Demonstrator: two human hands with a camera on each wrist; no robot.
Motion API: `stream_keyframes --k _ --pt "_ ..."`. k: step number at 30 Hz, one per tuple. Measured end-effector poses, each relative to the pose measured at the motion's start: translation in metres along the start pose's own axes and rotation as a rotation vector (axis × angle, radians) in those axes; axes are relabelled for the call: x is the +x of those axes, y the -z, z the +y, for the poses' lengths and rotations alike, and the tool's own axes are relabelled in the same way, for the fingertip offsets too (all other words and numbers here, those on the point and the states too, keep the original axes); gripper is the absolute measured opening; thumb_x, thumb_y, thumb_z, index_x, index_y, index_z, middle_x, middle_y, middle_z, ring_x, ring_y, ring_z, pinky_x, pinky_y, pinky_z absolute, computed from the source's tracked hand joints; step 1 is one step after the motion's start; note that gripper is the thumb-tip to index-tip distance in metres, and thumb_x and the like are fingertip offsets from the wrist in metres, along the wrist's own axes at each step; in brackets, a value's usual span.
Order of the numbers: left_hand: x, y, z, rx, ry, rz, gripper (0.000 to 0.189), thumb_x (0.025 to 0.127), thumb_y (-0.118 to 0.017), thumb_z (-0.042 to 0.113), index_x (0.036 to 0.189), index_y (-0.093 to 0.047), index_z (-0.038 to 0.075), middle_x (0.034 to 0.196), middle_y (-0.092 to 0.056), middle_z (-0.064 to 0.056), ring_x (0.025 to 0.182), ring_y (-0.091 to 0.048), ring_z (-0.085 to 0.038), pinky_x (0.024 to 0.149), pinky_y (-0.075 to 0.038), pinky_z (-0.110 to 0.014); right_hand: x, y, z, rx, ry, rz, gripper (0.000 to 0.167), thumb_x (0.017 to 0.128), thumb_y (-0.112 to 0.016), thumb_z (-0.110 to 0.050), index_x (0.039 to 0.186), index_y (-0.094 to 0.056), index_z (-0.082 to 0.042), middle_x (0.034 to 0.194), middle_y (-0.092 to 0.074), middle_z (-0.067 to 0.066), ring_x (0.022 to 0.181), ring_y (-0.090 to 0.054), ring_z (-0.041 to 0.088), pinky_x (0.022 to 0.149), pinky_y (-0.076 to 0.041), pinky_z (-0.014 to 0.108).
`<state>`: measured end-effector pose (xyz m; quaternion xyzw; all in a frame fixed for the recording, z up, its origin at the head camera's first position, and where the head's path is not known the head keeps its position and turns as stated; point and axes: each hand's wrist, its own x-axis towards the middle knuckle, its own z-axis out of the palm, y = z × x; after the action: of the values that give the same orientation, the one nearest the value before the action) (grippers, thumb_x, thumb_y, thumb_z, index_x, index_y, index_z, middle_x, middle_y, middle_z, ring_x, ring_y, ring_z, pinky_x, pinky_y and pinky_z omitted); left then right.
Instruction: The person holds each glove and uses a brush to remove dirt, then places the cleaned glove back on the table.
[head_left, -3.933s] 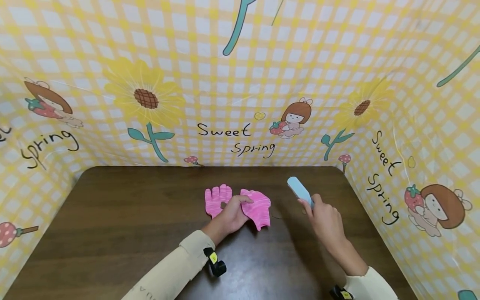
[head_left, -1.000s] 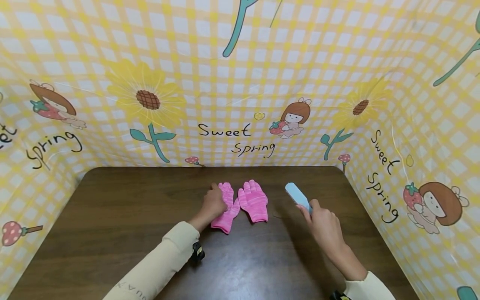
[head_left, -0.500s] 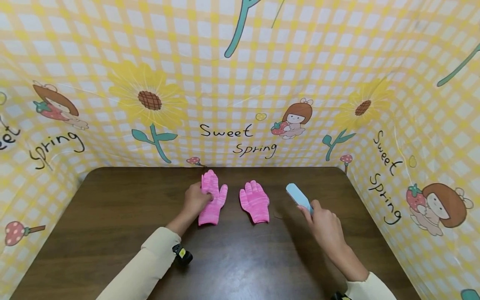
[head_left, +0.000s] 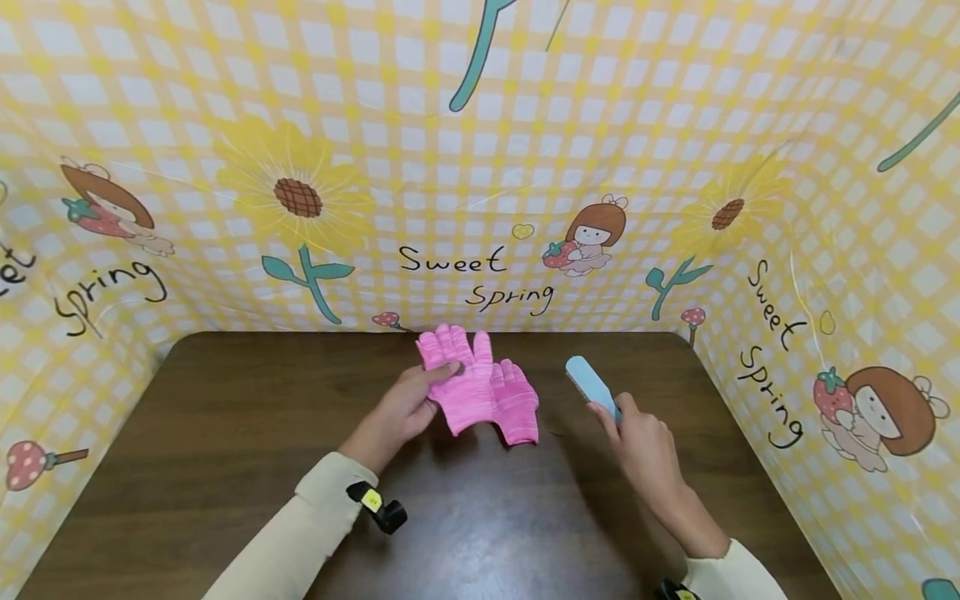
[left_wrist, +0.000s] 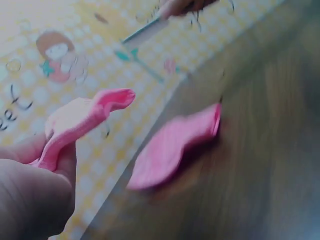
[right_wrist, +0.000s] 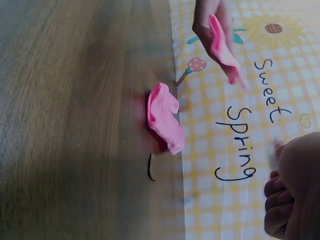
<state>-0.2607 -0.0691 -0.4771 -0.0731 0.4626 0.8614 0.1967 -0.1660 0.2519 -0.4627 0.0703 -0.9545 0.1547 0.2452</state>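
My left hand (head_left: pixel 401 408) holds a pink knit glove (head_left: pixel 457 387) up off the table, thumb on its face and fingers behind. In the left wrist view the same raised glove (left_wrist: pixel 75 122) shows edge-on. A second pink glove (head_left: pixel 516 406) lies on the table, partly covered by the raised one in the head view; the right wrist view shows the lying glove (right_wrist: pixel 165 120) whole. My right hand (head_left: pixel 643 446) grips the handle of a light-blue, flat-headed brush (head_left: pixel 591 386), held above the table to the right of the gloves. Its underside is hidden.
The dark wooden table (head_left: pixel 247 433) is bordered at the back and sides by a yellow checked cloth (head_left: pixel 420 167) with printed flowers and figures. A short black strand (right_wrist: pixel 150 167) lies on the table near the lying glove.
My left hand let go of the right glove, now flat, then took the left one, shifted it leftward, and has since raised it back rightward, overlapping the other. The brush has barely moved.
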Motion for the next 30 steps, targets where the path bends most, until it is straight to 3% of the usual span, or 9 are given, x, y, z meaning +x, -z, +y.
stream_keyframes --k 5,9,13,17,24,30 --pt "0.002 -0.045 -0.024 -0.086 0.067 -0.072 0.036 0.104 -0.053 0.003 0.139 -0.05 -0.004 0.107 -0.073 -0.003 0.103 -0.07 -0.015 0.102 -0.057 -0.034 0.0 0.005 -0.011 0.047 -0.018 0.001 0.032 0.093 -0.075 -0.026 0.094 -0.055 -0.001 0.056 -0.05 0.005 0.045 -0.045 0.018 0.039 -0.039 0.032" --pt "0.007 -0.082 -0.043 -0.163 0.115 -0.178 0.043 0.105 -0.044 -0.001 0.147 -0.039 -0.008 0.132 -0.06 -0.009 0.126 -0.056 -0.019 0.121 -0.04 -0.04 0.0 0.005 -0.02 0.057 -0.035 -0.042 0.031 0.095 -0.073 -0.028 0.094 -0.055 -0.002 0.055 -0.044 0.0 0.046 -0.042 0.015 0.04 -0.036 0.029" --pt "0.014 -0.105 -0.056 -0.213 0.154 -0.277 0.051 0.101 -0.038 -0.008 0.151 -0.031 -0.01 0.155 -0.04 -0.016 0.143 -0.038 -0.025 0.128 -0.027 -0.043 -0.003 0.0 -0.024 0.054 -0.04 -0.073 0.031 0.097 -0.07 -0.03 0.092 -0.054 -0.004 0.055 -0.034 -0.004 0.048 -0.039 0.014 0.042 -0.034 0.028" --pt "0.017 -0.117 -0.064 -0.163 0.13 -0.315 0.057 0.096 -0.033 -0.013 0.153 -0.028 -0.013 0.162 -0.033 -0.02 0.144 -0.034 -0.025 0.128 -0.025 -0.044 -0.005 -0.006 -0.023 0.033 -0.019 -0.061 0.032 0.096 -0.071 -0.029 0.09 -0.053 -0.003 0.056 -0.032 -0.004 0.049 -0.04 0.017 0.042 -0.035 0.03" --pt "0.019 -0.123 -0.07 -0.13 0.135 -0.238 0.062 0.094 -0.032 -0.018 0.155 -0.026 -0.011 0.164 -0.033 -0.022 0.152 -0.029 -0.03 0.127 -0.025 -0.046 -0.004 -0.013 -0.019 -0.054 0.014 -0.011 0.036 0.094 -0.074 -0.031 0.086 -0.051 -0.003 0.051 -0.036 -0.001 0.045 -0.041 0.02 0.037 -0.036 0.035" --pt "0.022 -0.117 -0.076 -0.173 0.1 -0.314 0.068 0.089 -0.025 -0.021 0.155 -0.017 -0.014 0.166 -0.023 -0.026 0.156 -0.019 -0.033 0.129 -0.019 -0.049 -0.004 -0.016 -0.014 -0.09 0.049 0.037 0.04 0.091 -0.077 -0.031 0.082 -0.049 -0.003 0.048 -0.033 -0.002 0.041 -0.041 0.019 0.035 -0.035 0.033"
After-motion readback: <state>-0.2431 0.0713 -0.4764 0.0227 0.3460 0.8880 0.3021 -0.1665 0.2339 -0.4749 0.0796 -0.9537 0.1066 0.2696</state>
